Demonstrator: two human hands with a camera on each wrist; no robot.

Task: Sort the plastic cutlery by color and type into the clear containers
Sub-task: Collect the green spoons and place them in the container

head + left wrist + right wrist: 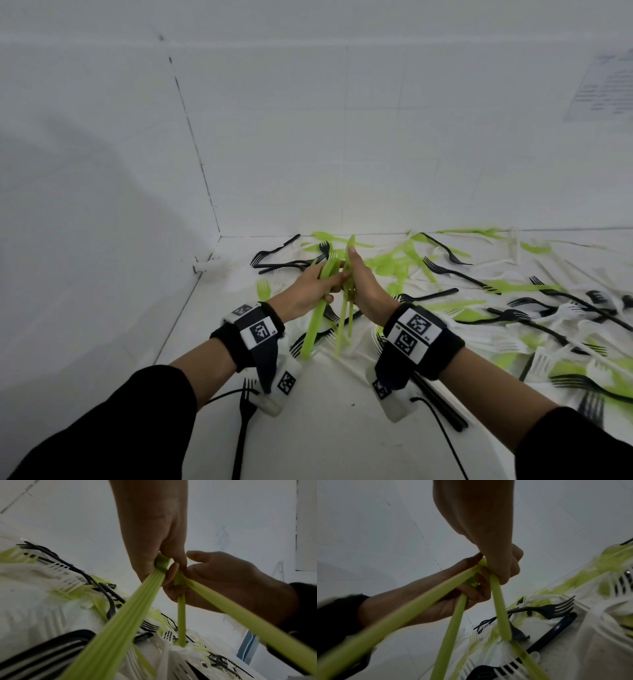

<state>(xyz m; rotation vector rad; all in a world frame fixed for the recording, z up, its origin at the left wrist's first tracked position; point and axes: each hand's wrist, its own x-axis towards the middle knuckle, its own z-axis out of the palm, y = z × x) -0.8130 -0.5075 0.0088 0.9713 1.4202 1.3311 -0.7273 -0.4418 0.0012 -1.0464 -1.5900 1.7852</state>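
Both hands, left (310,286) and right (364,284), grip green cutlery (313,334) between them above the scattered pile (513,308).

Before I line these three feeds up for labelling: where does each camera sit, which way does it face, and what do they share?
Head: worn on the head, looking forward and down at the left hand and right hand holding green cutlery over the scattered pile; both forearms and wrist straps show.
Left wrist: looks along the left hand; the right hand enters from the right.
Right wrist: looks along the right hand; the left hand enters from the left.
Shared: all three show both hands on the green handles.
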